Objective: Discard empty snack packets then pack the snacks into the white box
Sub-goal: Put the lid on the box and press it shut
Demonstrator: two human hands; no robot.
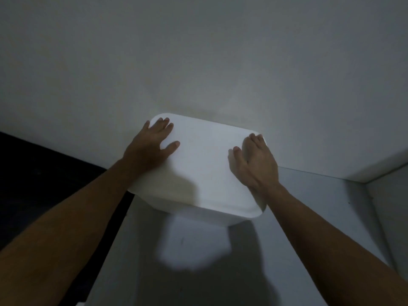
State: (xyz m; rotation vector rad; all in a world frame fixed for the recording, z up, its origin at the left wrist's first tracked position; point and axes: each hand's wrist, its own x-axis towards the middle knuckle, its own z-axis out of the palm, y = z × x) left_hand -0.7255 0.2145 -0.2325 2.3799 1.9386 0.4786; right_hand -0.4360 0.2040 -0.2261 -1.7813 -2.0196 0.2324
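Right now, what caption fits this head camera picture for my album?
Left hand and right hand rest flat on the closed white box by the wall.

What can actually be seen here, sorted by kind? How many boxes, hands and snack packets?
White box, lid on: 1
Hands: 2, the left hand and the right hand, both laid flat on the lid
Snack packets: 0 in sight; the box's inside is hidden
Total: 3
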